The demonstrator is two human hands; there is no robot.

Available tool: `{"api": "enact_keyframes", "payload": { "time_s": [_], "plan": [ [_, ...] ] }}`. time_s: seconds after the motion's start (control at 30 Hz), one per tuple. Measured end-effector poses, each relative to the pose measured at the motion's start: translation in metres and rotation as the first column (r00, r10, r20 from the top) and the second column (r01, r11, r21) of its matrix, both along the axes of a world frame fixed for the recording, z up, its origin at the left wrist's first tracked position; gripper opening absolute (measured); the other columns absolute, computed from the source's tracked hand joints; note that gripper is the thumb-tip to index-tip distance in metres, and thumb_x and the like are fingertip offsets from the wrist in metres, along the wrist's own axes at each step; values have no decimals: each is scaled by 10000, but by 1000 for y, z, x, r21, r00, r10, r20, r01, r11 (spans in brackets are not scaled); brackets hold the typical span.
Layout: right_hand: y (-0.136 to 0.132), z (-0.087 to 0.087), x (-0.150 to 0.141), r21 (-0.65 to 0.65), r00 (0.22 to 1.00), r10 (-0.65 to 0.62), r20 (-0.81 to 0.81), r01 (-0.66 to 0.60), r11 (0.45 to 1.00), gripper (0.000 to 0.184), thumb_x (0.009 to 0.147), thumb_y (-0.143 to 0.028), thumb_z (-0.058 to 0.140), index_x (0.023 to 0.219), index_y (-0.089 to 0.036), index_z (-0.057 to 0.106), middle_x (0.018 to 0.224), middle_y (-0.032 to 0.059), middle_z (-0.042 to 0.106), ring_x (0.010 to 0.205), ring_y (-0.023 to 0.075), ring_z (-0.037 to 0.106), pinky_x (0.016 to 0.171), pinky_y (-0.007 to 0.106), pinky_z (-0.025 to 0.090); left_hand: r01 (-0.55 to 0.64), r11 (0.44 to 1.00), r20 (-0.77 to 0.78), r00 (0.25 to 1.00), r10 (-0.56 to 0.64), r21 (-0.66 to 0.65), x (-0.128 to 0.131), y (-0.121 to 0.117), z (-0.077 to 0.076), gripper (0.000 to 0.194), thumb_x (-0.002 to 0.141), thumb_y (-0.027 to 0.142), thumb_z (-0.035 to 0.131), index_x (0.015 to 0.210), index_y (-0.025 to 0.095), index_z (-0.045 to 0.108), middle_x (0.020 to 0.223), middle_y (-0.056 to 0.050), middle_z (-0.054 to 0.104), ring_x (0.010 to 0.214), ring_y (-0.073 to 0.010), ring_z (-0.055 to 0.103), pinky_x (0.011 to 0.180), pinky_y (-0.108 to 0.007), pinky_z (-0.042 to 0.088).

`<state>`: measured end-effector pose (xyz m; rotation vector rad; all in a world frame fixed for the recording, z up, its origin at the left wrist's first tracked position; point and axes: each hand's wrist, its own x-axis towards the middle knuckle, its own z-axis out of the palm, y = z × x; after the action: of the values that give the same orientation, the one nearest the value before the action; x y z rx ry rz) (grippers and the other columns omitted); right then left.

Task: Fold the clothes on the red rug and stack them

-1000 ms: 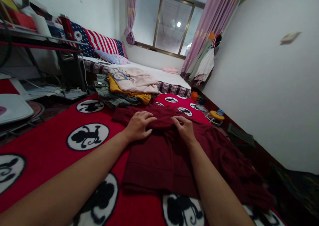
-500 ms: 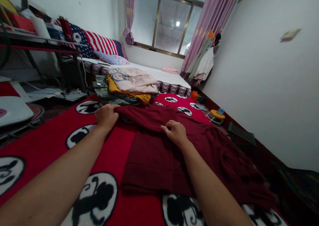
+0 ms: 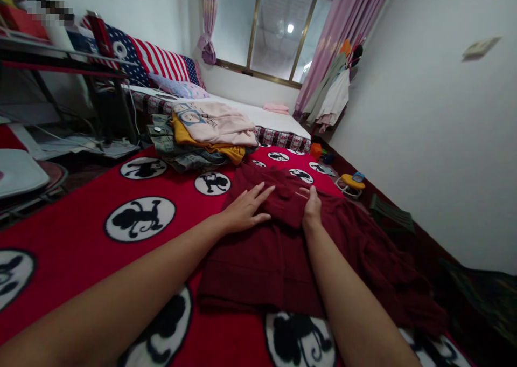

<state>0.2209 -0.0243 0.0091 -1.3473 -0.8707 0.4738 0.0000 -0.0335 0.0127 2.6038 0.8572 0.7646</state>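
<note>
A dark red sweatshirt point(image 3: 246, 272) lies spread on a red blanket point(image 3: 89, 202) patterned with white ovals and black figures. Its left side is folded inward, with the sleeve laid across the upper part. My left hand point(image 3: 246, 209) rests flat on the folded cloth, fingers spread. Beside the fold, my right hand point(image 3: 312, 208) touches the sweatshirt with its edge down and fingers extended, thumb up. Part of the cloth under both hands is hidden. The right half of the sweatshirt lies rumpled toward the blanket's right edge.
Folded clothes, with a pink top point(image 3: 218, 124) uppermost, stand in a pile beyond the sweatshirt. A desk point(image 3: 60, 60) is at the left, a white-covered bed point(image 3: 238, 111) at the back. Along the right wall sits a yellow stool point(image 3: 353, 181).
My left hand has moved right, bringing the sleeve over onto the sweatshirt's body, and has let go of it. My right hand has shifted slightly right and opened out.
</note>
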Motion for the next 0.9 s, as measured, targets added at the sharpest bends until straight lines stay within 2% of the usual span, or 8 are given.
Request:
{"api": "enact_keyframes", "payload": {
  "time_s": [0.13, 0.3, 0.53, 0.63, 0.73, 0.8, 0.83, 0.9],
  "plan": [
    [5, -8, 11, -44, 981, 171, -95, -176, 983, 574, 693, -761, 483, 769, -207, 613, 705, 74, 698, 686, 233, 674, 664, 377, 536, -67, 994, -207, 975, 85, 92, -7, 1, -15, 564, 913, 473, 525, 1427, 247, 467, 1545, -165, 335, 1440, -331, 278, 1142, -579, 219],
    [2, -8, 0, -82, 967, 222, 123, -213, 974, 472, 520, -530, 766, 806, -163, 693, 837, 79, 739, 802, 223, 669, 791, 370, 516, -77, 988, -190, 977, 101, 130, -6, 0, -13, 545, 913, 456, 528, 1419, 262, 477, 1537, -148, 361, 1426, -307, 318, 1136, -556, 251],
    [-4, 3, 1, -164, 951, 295, 92, -278, 946, 433, 488, -419, 818, 819, -164, 705, 791, 55, 738, 748, 216, 674, 729, 364, 530, -75, 992, -149, 985, 90, 103, -6, 1, -14, 603, 882, 519, 552, 1415, 247, 481, 1521, -151, 386, 1417, -314, 333, 1139, -553, 247],
    [-15, 22, -13, -141, 914, 399, 80, -385, 912, 471, 531, -405, 823, 921, -167, 710, 874, 63, 745, 796, 217, 682, 756, 358, 541, -77, 996, -18, 997, 77, 42, -6, -2, -8, 928, 760, 655, 633, 1503, 191, 326, 1523, -170, 376, 1405, -318, 356, 1144, -511, 283],
    [-31, 42, -40, -75, 764, 646, 11, -643, 762, 618, 687, -513, 724, 1226, -227, 625, 1138, 65, 706, 925, 217, 685, 770, 346, 560, -77, 997, 207, 975, 77, -8, -5, -3, -4, 1144, 659, 660, 721, 1545, 170, 187, 1541, -169, 342, 1388, -308, 389, 1110, -434, 373],
    [-38, 49, -57, -70, 646, 764, -5, -762, 644, 671, 765, -583, 631, 1354, -280, 528, 1232, 50, 666, 980, 222, 680, 759, 346, 572, -92, 993, 348, 931, 110, -69, -5, -1, -4, 1108, 681, 593, 739, 1544, 173, 185, 1494, -163, 424, 1325, -301, 477, 1054, -407, 436],
    [-40, 49, -62, -75, 623, 782, 5, -780, 621, 670, 779, -599, 610, 1364, -287, 519, 1229, 48, 667, 985, 225, 681, 754, 345, 574, -109, 988, 412, 900, 143, -106, -6, 1, -5, 1017, 719, 546, 723, 1530, 172, 237, 1442, -154, 495, 1278, -294, 527, 1030, -398, 455],
    [-38, 45, -64, -67, 679, 733, 49, -730, 681, 614, 772, -598, 624, 1283, -260, 591, 1144, 55, 701, 943, 227, 692, 730, 334, 570, -144, 973, 522, 824, 220, -182, -8, 7, -7, 718, 811, 449, 641, 1437, 166, 430, 1311, -122, 620, 1199, -271, 591, 1009, -381, 468]
  ]
}}
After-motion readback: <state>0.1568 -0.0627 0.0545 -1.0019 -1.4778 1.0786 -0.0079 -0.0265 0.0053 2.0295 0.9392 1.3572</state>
